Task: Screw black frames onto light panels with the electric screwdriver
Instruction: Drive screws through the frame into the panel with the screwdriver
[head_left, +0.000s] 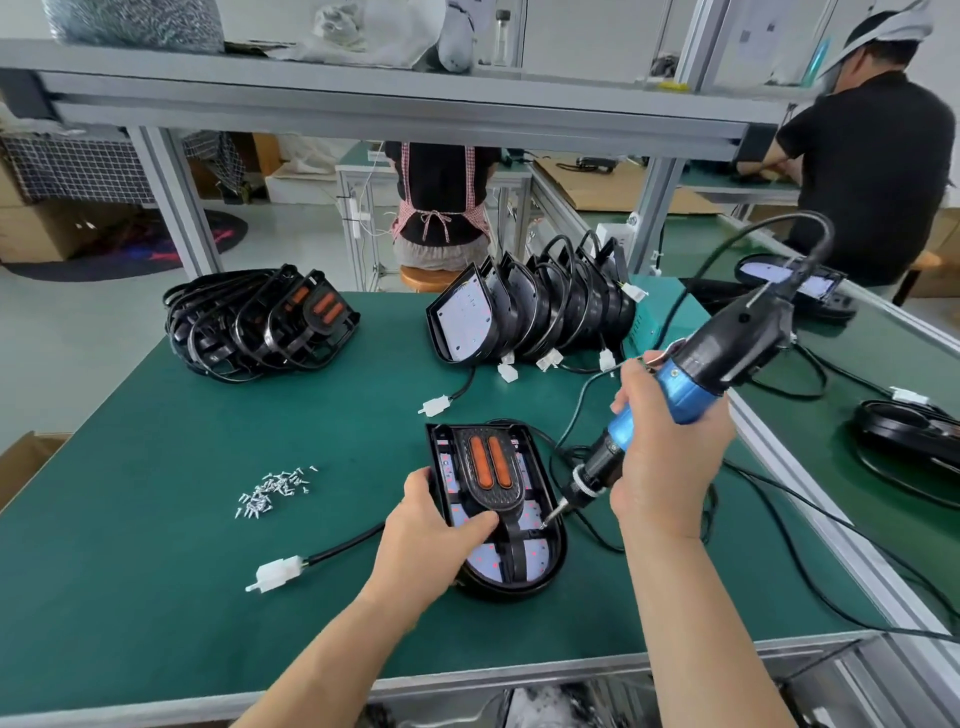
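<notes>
A light panel (530, 564) lies flat on the green mat near the front edge, with a black frame (493, 467) bearing two orange strips on top of it. My left hand (423, 540) grips the panel's left edge, thumb pressing down on the frame. My right hand (670, 441) holds the blue and black electric screwdriver (691, 379) tilted down to the left; its bit touches the frame's right side at about the middle. A heap of small silver screws (272, 491) lies on the mat to the left.
A stack of black frames (260, 322) sits at the back left and a row of upright light panels (524, 312) at the back middle. White connectors (272, 571) and black cables trail over the mat. Two people work at benches behind.
</notes>
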